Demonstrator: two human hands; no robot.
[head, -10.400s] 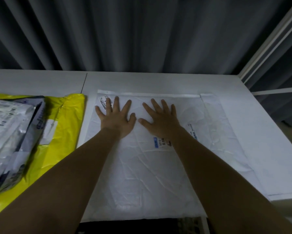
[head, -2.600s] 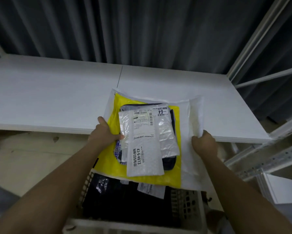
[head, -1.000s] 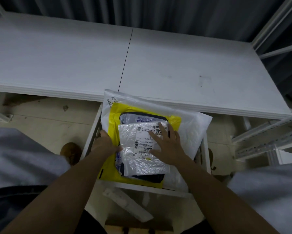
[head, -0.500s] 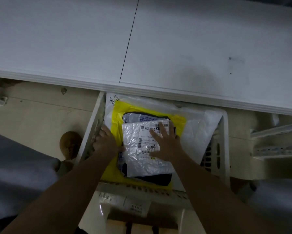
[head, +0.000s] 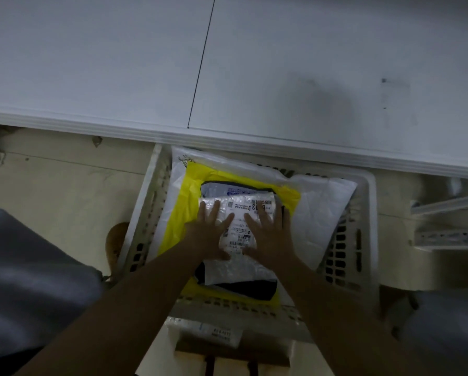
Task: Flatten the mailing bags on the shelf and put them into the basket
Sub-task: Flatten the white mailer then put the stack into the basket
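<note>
The white shelf [head: 119,63] ran across the upper part of the view, two boards meeting at a dark seam, with a pale floor beneath its front edge. Below that edge stood the perforated basket [head: 363,240], and the stack of mailing bags lay inside it: a large white bag [head: 319,210] at the bottom, a yellow bag [head: 178,213] on it, a dark bag [head: 254,290] above that, and a clear bubble mailer [head: 227,272] with printed labels on top. The left hand [head: 208,236] and the right hand [head: 270,237] both lay flat on the bubble mailer, fingers straight and spread, pressing down; neither grip was closed on anything. In judgement, the bags were light, thin and limp, the film surfaces slick enough for one layer to slide over another, and the bubble mailer springy enough to lift again once released. They appeared empty and not fragile. Broad palm pressure suited them best; for lifting, the sounder hold would be at opposite side edges of the whole stack, pinching all layers together, not the top bag alone.
</note>
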